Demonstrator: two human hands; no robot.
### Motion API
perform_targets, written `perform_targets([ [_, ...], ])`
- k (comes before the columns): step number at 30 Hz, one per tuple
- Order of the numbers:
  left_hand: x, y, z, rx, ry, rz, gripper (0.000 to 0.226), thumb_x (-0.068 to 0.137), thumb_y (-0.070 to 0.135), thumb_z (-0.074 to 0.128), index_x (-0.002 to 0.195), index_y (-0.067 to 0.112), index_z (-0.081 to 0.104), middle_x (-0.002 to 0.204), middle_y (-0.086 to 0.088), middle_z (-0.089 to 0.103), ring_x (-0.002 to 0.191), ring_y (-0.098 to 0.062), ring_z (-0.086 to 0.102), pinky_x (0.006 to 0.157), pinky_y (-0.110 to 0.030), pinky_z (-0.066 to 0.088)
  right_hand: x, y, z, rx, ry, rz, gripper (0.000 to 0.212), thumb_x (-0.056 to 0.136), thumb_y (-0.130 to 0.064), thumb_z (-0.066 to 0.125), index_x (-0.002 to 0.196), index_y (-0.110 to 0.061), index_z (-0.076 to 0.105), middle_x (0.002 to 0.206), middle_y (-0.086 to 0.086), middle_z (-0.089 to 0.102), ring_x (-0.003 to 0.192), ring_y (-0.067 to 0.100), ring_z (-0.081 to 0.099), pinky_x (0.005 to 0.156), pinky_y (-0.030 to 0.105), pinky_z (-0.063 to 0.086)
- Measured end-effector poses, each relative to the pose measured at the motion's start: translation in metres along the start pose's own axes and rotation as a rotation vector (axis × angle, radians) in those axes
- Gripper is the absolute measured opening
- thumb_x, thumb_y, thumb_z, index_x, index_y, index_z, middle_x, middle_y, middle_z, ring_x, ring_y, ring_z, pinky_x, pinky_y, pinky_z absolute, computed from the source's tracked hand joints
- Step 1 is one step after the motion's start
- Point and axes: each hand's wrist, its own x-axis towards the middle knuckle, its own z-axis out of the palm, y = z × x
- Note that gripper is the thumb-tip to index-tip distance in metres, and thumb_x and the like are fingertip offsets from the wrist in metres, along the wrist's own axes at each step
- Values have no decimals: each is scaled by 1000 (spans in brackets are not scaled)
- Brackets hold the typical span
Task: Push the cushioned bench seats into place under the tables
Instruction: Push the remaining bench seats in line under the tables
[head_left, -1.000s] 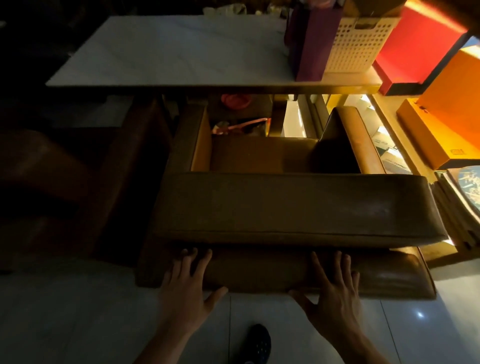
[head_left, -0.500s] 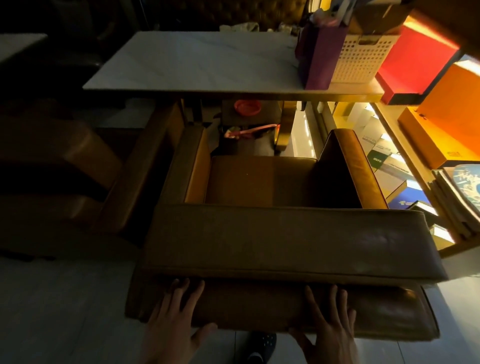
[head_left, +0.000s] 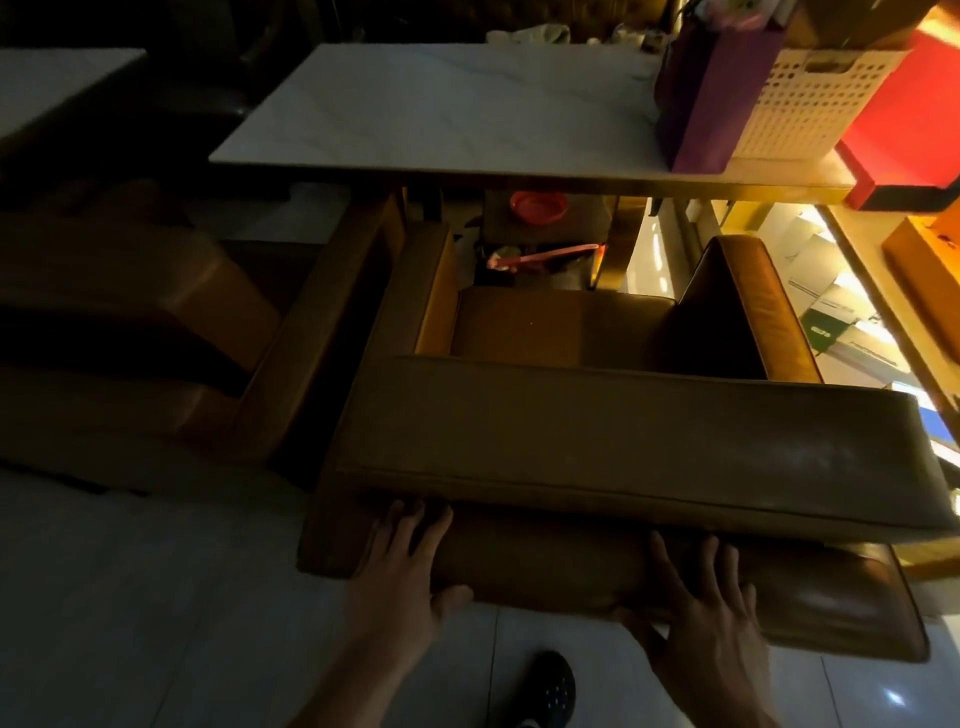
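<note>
A brown cushioned bench seat (head_left: 613, 431) with a padded back and two armrests stands in front of me, its front end reaching toward the white marble table (head_left: 467, 114). My left hand (head_left: 405, 566) lies flat with spread fingers against the lower back panel, left of centre. My right hand (head_left: 711, 608) presses flat on the same panel further right. Neither hand grips anything. The seat cushion (head_left: 556, 325) shows between the armrests, just short of the table's near edge.
A second brown seat (head_left: 130, 332) stands close on the left. A purple bag (head_left: 711, 98) and a white perforated basket (head_left: 810, 98) sit on the table's right end. Lit shelves with boxes (head_left: 857, 332) line the right side. My shoe (head_left: 553, 688) is on the tiled floor.
The view has shifted back and left, so the seat and table sit lower and further right in frame. Both hands stay flat on the seat's back panel.
</note>
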Motion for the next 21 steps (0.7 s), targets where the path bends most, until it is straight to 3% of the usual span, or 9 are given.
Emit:
perform_targets([
  [5, 43, 0, 3, -36, 34, 14, 85, 78, 75, 51, 151, 40, 23, 158, 2, 28, 148, -26, 12, 118, -44, 16, 42, -2, -12, -50, 27, -26, 95, 77, -88, 14, 155, -35, 23, 156, 27, 28, 144, 48, 23, 106, 62, 38],
  [10, 79, 2, -4, -50, 42, 6, 85, 80, 72, 53, 151, 42, 18, 160, 5, 20, 149, -23, 3, 120, -42, 15, 78, -6, -25, -86, 85, -55, 94, 78, -86, 21, 153, -30, 34, 152, 27, 33, 140, 47, 27, 101, 61, 44],
  [21, 119, -4, -20, -46, 16, -15, 85, 81, 69, 58, 150, 42, 17, 160, 8, 17, 148, -21, 1, 119, -42, 22, 111, -22, -31, -129, 133, -71, 94, 77, -83, 37, 155, -30, 30, 152, 27, 30, 141, 47, 25, 103, 59, 43],
])
